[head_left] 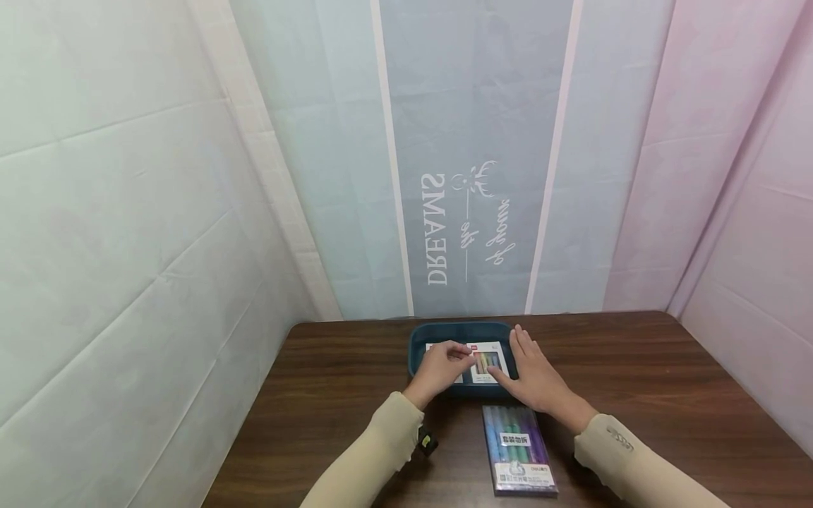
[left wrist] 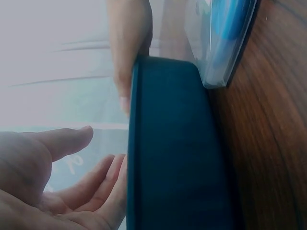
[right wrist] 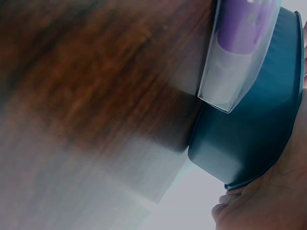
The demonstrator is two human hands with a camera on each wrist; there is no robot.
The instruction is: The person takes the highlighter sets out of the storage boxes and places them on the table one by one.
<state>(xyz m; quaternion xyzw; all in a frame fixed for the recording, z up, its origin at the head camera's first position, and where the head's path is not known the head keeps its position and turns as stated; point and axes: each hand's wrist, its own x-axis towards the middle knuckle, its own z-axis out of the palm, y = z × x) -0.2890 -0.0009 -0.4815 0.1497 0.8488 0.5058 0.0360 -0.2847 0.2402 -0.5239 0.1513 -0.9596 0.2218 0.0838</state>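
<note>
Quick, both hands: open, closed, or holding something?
Left hand: open, fingers relaxed over the tray, holding nothing.
Right hand: open, fingers straight, resting on the tray's right rim.

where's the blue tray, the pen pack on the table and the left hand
blue tray (head_left: 420, 340): head view, bare left rim.
pen pack (head_left: 517, 451): head view, middle of the clear case.
left hand (head_left: 441, 367): head view, back of the hand, over the tray.

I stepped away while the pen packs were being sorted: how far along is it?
One pen pack already lies in the dark tray. The left hand hovers over it; the right hand rests on the tray's right edge. A second pack lies on the table, touched by neither hand.
</note>
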